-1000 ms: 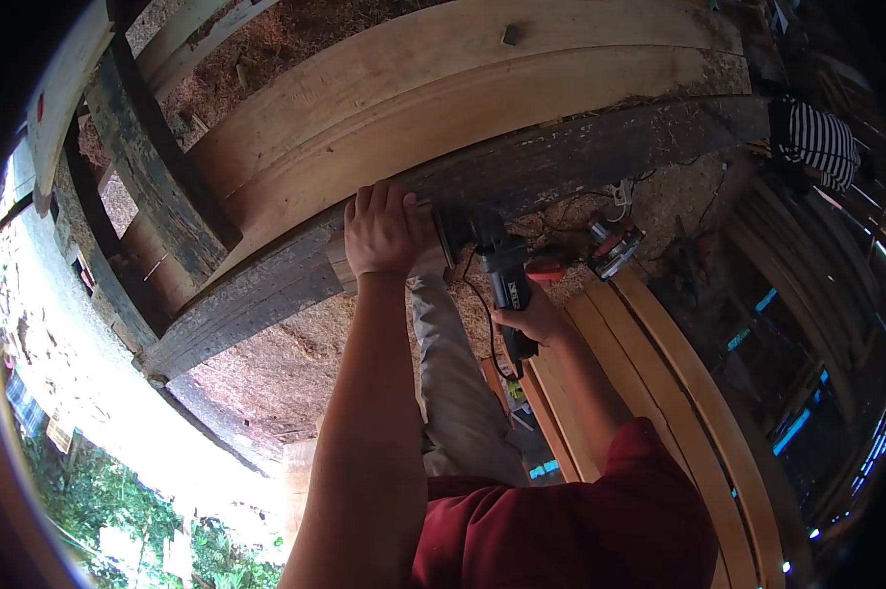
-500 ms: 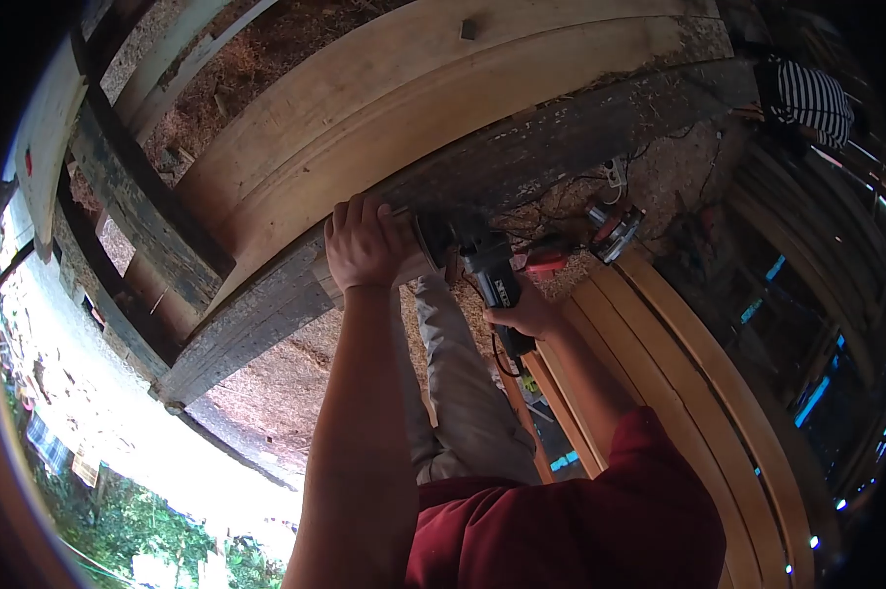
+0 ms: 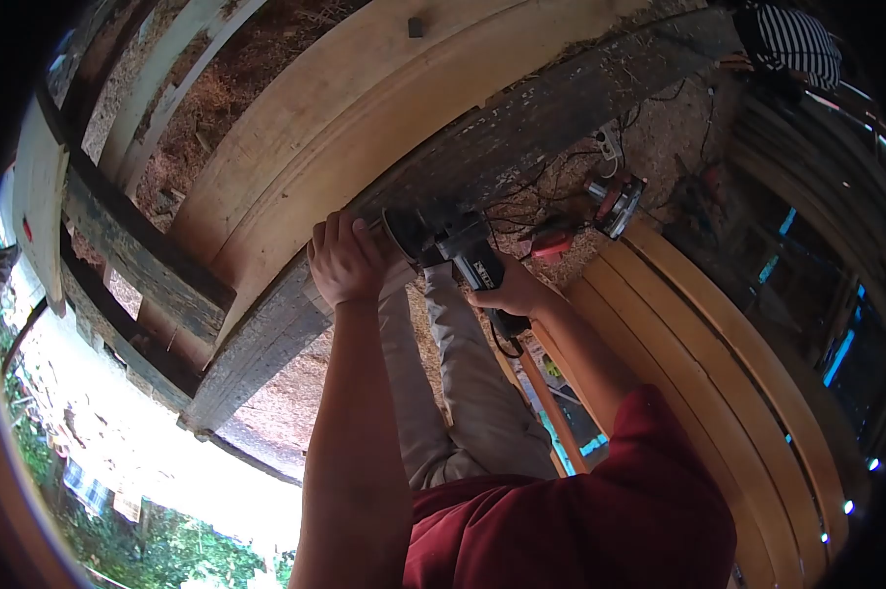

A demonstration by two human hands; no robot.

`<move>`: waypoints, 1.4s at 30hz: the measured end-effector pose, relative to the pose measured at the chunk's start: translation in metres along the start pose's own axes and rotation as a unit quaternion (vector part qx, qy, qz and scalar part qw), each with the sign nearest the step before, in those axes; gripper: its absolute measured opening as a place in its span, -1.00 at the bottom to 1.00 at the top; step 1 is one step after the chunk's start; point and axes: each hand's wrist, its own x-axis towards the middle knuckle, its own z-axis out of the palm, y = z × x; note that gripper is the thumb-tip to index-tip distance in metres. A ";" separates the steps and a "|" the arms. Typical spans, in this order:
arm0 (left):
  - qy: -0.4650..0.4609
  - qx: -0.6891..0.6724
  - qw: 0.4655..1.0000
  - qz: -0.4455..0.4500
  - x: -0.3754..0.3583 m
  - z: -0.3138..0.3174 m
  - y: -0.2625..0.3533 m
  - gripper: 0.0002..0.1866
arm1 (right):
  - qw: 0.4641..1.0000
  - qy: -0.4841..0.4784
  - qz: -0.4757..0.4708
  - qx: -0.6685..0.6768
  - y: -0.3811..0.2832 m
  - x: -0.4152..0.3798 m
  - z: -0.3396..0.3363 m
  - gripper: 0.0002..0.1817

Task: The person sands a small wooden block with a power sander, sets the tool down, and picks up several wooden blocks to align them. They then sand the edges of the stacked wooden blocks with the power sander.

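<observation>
My right hand (image 3: 517, 293) is wrapped round the body of a black angle grinder (image 3: 484, 272). The grinder's round disc (image 3: 404, 234) is against or very near the end of a small wooden piece (image 3: 389, 260). Fingers curled, my left hand (image 3: 345, 260) presses that piece beside a dark, weathered beam (image 3: 276, 324). The underside of the left fingers and the exact contact of the disc are hidden.
Wide pale planks (image 3: 364, 108) lie beyond the beam. At the right are long smooth boards (image 3: 678, 344), a metal power tool (image 3: 617, 204), a red tool (image 3: 553, 243) and a power socket (image 3: 608, 145) with cables. A person in a striped top (image 3: 799, 44) is at the upper right.
The view has shifted a little. The grinder has moved slightly left, and its disc now shows more clearly next to my left hand. Both hands keep their holds.
</observation>
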 end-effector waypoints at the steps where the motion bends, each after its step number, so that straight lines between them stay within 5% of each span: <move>1: 0.002 -0.003 1.000 0.004 0.000 0.001 0.000 -0.69 | 1.000 0.002 0.004 0.001 0.004 -0.001 0.000 -0.41; 36: 0.027 0.000 0.999 0.035 -0.001 0.010 -0.005 -0.66 | 0.999 -0.007 0.019 0.032 0.069 -0.033 -0.006 -0.30; 42: 0.007 0.008 1.000 0.022 -0.001 0.006 -0.002 -0.62 | 0.992 0.003 0.041 0.118 0.093 -0.052 -0.008 -0.36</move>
